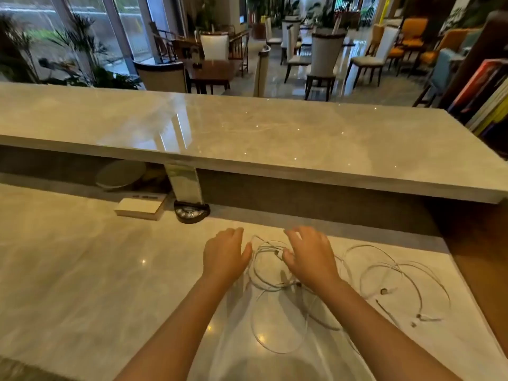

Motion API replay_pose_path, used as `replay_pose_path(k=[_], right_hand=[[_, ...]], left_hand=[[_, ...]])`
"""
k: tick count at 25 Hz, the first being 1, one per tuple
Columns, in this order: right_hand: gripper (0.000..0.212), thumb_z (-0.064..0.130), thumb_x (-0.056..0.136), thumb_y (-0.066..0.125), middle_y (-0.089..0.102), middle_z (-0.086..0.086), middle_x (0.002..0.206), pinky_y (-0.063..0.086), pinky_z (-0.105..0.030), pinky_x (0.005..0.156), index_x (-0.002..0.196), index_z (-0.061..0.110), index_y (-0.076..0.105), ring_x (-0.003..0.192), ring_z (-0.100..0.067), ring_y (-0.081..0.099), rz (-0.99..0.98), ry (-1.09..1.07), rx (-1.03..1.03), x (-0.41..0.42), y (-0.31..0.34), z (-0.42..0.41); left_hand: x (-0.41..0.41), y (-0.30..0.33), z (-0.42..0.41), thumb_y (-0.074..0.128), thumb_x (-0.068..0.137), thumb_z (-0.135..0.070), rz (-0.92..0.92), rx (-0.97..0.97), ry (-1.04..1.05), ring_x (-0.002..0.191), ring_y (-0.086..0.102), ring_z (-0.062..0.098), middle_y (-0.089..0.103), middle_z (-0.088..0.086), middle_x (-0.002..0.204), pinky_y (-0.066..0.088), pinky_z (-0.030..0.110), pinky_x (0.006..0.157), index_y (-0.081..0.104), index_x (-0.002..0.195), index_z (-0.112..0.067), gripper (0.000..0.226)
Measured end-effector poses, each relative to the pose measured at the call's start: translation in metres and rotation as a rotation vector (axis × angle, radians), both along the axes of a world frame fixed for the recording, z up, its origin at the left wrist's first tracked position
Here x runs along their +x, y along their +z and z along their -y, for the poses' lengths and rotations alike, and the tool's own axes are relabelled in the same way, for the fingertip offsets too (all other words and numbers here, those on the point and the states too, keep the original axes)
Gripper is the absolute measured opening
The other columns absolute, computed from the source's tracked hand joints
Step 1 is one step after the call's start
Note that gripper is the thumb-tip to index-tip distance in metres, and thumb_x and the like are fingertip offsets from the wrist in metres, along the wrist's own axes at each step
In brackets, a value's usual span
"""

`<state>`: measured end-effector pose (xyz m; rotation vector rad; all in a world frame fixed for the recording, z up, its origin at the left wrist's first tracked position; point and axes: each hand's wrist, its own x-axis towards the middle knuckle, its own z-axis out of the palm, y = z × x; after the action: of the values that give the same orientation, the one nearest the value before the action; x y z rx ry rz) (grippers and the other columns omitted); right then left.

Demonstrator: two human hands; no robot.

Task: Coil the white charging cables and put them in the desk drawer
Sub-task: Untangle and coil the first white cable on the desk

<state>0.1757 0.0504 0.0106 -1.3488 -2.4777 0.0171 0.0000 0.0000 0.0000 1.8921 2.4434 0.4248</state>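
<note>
Several white charging cables lie in loose loops on the pale marble desk (pixel 96 284). One loose coil (pixel 264 273) rests between my hands, with a longer loop (pixel 277 325) trailing toward me. Another tangle of cable (pixel 398 281) with small plugs spreads out to the right. My left hand (pixel 224 255) hovers palm down just left of the coil, fingers apart, holding nothing. My right hand (pixel 310 255) sits over the coil's right edge, fingers spread, thumb close to a plug end. No drawer is in view.
A raised marble counter (pixel 247 138) runs across above the desk. Beneath it stand a white box (pixel 138 207), a round grey dish (pixel 121 174) and a mirrored post (pixel 185 182) on a dark base. Books (pixel 483 92) stack at the right.
</note>
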Motion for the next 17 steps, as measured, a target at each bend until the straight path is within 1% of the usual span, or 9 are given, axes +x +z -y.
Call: replay_pose_path(k=[1,3,6,8,10,12,14,15,17], right_hand=[[0.038,0.029,0.081,0.056,0.062,-0.009,0.112,0.044,-0.040,0.085,0.117,0.015,0.058,0.103,-0.030,0.056,0.012,-0.003,-0.072,-0.005,-0.006,0.005],[0.049,0.028,0.086,0.050,0.053,-0.008,0.130,0.039,-0.039,0.093,0.134,0.020,0.043,0.116,-0.028,0.048,0.010,0.029,-0.152,-0.016,-0.020,0.011],[0.068,0.017,0.085,0.050,0.027,-0.009,0.151,0.036,-0.040,0.099,0.146,0.029,0.021,0.131,-0.029,0.033,0.014,0.134,-0.253,-0.037,-0.033,0.015],[0.074,0.006,0.081,0.052,0.018,-0.013,0.155,0.039,-0.044,0.096,0.145,0.029,0.023,0.134,-0.032,0.030,0.049,0.218,-0.217,-0.045,-0.041,0.011],[0.063,0.003,0.080,0.056,0.022,-0.016,0.153,0.038,-0.046,0.097,0.138,0.021,0.041,0.135,-0.034,0.030,0.089,0.279,-0.213,-0.046,-0.049,0.008],[0.043,0.010,0.076,0.066,0.044,-0.016,0.142,0.042,-0.044,0.096,0.118,0.017,0.062,0.130,-0.033,0.042,0.135,0.339,-0.155,-0.041,-0.054,0.007],[0.030,0.017,0.062,0.078,0.069,-0.007,0.109,0.051,-0.038,0.082,0.091,0.021,0.072,0.105,-0.029,0.062,0.114,0.373,-0.065,-0.033,-0.060,0.008],[0.025,0.017,0.060,0.079,0.071,-0.002,0.095,0.052,-0.035,0.079,0.083,0.022,0.073,0.095,-0.026,0.065,0.071,0.386,-0.024,-0.030,-0.063,0.008],[0.018,0.013,0.062,0.076,0.068,0.002,0.081,0.050,-0.032,0.076,0.077,0.019,0.071,0.084,-0.022,0.064,-0.019,0.397,-0.011,-0.025,-0.063,0.011]], left_hand=[[-0.002,-0.004,0.006,0.041,0.094,-0.042,0.019,-0.071,0.041,0.108,0.056,0.020,0.059,0.003,0.124,0.047,0.034,0.085,0.050,0.129,-0.020,0.043],[-0.005,-0.024,0.015,0.042,0.094,-0.040,0.106,-0.098,0.064,0.103,0.057,0.018,0.061,0.002,0.117,0.047,0.032,0.080,0.055,0.122,-0.021,0.036],[0.002,-0.044,0.028,0.043,0.094,-0.028,0.190,-0.141,0.023,0.094,0.058,0.019,0.064,0.003,0.103,0.042,0.029,0.069,0.063,0.101,-0.017,0.025],[0.005,-0.050,0.033,0.043,0.093,-0.021,0.188,-0.127,-0.003,0.089,0.059,0.020,0.064,0.004,0.097,0.041,0.029,0.065,0.064,0.094,-0.014,0.023],[0.004,-0.053,0.039,0.043,0.091,-0.018,0.134,-0.145,-0.017,0.089,0.059,0.022,0.065,0.004,0.095,0.042,0.030,0.066,0.065,0.092,-0.014,0.022],[-0.003,-0.056,0.043,0.043,0.091,-0.017,0.088,-0.162,-0.042,0.092,0.058,0.022,0.065,0.004,0.097,0.043,0.031,0.068,0.066,0.094,-0.014,0.023],[-0.012,-0.059,0.048,0.047,0.092,-0.020,0.116,-0.155,-0.036,0.099,0.056,0.019,0.064,0.002,0.104,0.045,0.030,0.073,0.068,0.100,-0.016,0.023],[-0.013,-0.059,0.050,0.051,0.092,-0.021,0.190,-0.102,-0.010,0.104,0.055,0.017,0.063,0.001,0.109,0.044,0.026,0.076,0.068,0.103,-0.016,0.021],[-0.008,-0.056,0.054,0.060,0.087,-0.016,0.435,0.110,0.125,0.114,0.049,0.016,0.054,0.002,0.121,0.039,0.022,0.088,0.064,0.114,-0.013,0.027]])
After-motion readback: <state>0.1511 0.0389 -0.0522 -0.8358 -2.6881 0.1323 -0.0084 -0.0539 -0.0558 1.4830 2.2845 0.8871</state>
